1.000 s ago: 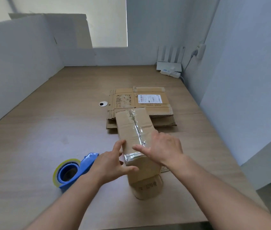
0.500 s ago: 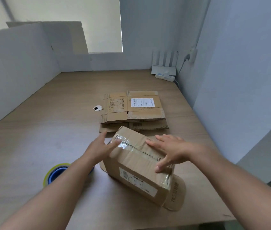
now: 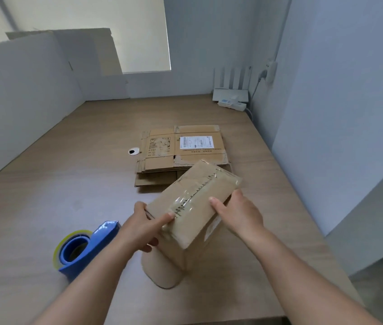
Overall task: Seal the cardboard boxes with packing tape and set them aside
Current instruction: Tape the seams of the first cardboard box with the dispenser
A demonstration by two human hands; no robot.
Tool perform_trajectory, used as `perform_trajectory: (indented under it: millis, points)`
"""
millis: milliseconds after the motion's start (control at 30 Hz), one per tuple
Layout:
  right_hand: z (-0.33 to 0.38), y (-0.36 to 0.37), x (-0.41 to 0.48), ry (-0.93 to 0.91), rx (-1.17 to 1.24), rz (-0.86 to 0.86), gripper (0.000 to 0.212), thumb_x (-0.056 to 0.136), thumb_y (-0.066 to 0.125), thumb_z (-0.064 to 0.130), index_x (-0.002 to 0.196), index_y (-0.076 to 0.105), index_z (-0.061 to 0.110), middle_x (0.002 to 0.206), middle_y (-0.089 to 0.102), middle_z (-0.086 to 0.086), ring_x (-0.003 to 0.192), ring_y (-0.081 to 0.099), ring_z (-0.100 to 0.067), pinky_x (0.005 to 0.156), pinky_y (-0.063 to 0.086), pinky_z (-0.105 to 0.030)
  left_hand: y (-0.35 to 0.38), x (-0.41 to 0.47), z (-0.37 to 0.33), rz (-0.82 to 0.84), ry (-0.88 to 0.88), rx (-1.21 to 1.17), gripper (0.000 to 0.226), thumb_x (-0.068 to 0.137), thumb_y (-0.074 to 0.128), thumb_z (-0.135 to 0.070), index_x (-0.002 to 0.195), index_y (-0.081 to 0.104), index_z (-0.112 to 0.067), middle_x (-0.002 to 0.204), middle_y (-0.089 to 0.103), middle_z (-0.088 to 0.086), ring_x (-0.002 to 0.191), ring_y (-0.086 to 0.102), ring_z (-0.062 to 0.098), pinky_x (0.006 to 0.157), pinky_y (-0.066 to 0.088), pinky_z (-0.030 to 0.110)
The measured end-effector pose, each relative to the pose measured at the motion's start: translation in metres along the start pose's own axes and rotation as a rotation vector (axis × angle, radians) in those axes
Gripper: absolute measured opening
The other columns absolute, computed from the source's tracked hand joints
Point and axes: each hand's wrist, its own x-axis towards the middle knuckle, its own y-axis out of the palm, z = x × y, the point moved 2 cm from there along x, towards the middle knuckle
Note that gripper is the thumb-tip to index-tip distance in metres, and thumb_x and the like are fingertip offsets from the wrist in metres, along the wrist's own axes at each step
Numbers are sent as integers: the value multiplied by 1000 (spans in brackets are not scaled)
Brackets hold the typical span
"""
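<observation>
- The box is held over the near middle of the table, between both hands. Its taped top face is tipped toward the camera.
- Its long axis runs on a diagonal from near-left to far-right, and the tape strip follows that line down the middle of the top face.
- The left hand grips the near-left end. The thumb lies flat on the top face by the end of the tape, and the fingers are curled under and out of sight.
- The right hand clasps the right long side about midway along, with the thumb on top and the fingers wrapped down the side wall.
- A rounded flap hangs loose under the near end, reaching down toward the table (whether it touches the table I cannot tell). That end looks not yet sealed.
- The tape dispenser stands on the table just left of the left forearm. The left hand is much nearer to it than the right.
- The flattened boxes lie stacked just beyond the far end of the held box.
- My reading is that the next move depends on the loose near end. The box probably needs turning so that the flap faces up, with the right hand steadying it while the left hand reaches for the dispenser.
</observation>
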Motion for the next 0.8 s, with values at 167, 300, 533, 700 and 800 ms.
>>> perform_trajectory:
  millis: [167, 300, 533, 700, 800]
  points:
    - [24, 18, -11, -177, 155, 200, 76, 88, 58, 51, 146, 26, 13, 141, 49, -6, 126, 48, -26, 99, 41, -33, 4, -18, 17, 34, 56, 235, 66, 83, 50, -67, 132, 38, -24, 110, 61, -2, 88, 65, 16, 69, 57, 29]
    - [45, 34, -11, -323, 259, 308, 94, 82, 69, 47, 152, 11, 25, 156, 25, -7, 140, 30, -24, 110, 31, -33, 8, -12, 19, -127, 103, 207, 70, 87, 40, -68, 143, 32, -25, 131, 56, 1, 108, 59, 23, 86, 55, 41]
    - [34, 56, 5, -443, 221, 399, 74, 68, 79, 51, 120, 33, 75, 158, 0, -2, 145, 16, -22, 119, 21, -39, 2, -1, 21, -91, 156, 150, 67, 91, 39, -63, 145, 31, -23, 136, 52, 1, 116, 54, 22, 89, 51, 36]
    - [33, 56, 5, -464, 161, 348, 71, 74, 77, 45, 112, 29, 82, 158, 4, 2, 143, 23, -19, 119, 22, -37, -33, 7, 64, -340, 169, 189, 63, 91, 44, -58, 137, 43, -15, 127, 57, 6, 109, 55, 20, 83, 45, 32]
    - [36, 53, 4, -438, 193, 371, 71, 75, 78, 38, 122, 36, 70, 157, 8, 4, 141, 24, -16, 119, 20, -32, -59, 24, 114, -464, -20, 560, 62, 85, 54, -61, 118, 51, -7, 115, 59, 9, 103, 57, 26, 81, 49, 36]
